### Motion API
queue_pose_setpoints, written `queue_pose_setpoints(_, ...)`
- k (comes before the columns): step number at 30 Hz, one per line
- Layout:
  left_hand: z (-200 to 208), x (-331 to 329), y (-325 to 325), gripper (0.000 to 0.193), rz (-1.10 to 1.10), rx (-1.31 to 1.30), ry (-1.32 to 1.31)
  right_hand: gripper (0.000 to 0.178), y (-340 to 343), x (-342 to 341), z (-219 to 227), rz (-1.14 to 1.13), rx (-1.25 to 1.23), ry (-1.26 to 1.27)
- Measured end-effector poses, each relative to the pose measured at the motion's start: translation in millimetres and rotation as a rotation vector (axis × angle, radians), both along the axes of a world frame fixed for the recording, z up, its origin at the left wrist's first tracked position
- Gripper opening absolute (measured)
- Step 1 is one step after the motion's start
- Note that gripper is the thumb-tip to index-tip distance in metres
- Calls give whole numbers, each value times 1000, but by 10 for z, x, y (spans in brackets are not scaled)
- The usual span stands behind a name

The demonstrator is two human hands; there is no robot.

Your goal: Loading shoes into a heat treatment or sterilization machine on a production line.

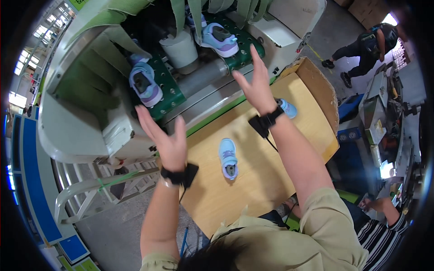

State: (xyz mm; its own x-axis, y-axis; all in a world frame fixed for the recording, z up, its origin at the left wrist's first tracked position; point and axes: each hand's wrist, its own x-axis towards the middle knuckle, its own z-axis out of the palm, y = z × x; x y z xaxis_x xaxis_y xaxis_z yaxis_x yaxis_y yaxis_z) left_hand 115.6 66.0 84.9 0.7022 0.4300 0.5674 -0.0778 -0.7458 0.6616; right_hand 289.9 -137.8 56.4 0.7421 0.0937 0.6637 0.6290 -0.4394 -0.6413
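My left hand (163, 143) is open, its fingers spread just below a blue and lilac shoe (145, 85) at the end of a green conveyor belt (168, 86). Higher and to the right, my right hand (257, 86) is open too, with thumb and fingers apart, near a second blue and lilac shoe (219, 39) on the belt's right strip. Neither hand holds anything. Between my forearms a light blue shoe (228, 158) lies on the wooden tabletop (253, 176). Another light blue shoe (287, 108) is partly hidden behind my right wrist.
Green fabric strips (108, 49) hang over the machine opening, beside its pale housing (72, 104). Cardboard (316, 86) edges the table's far right. A metal rail (104, 180) stands at left. One person (368, 49) walks at upper right; another in a striped top (382, 244) is at lower right.
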Motion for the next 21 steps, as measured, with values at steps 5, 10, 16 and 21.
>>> queue_pose_setpoints(5, -726, -928, -430, 76, -235, -63, 532, 48, -1598, -109, -1268, -672, -382, 410)
queue_pose_setpoints(10, -1197, -1113, -805, 87, -326, -283, 687, 55, -1466, -426, -1211, 187, 44, 967)
queue_pose_setpoints(16, -1586, -992, -1179, 91, -375, -425, 604, 44, -1522, -1374, -1268, 264, 474, 1115)
queue_pose_setpoints(21, -1702, -904, -1378, 81, -304, -440, 519, 70, -1051, -2101, -1484, 3, -98, 625)
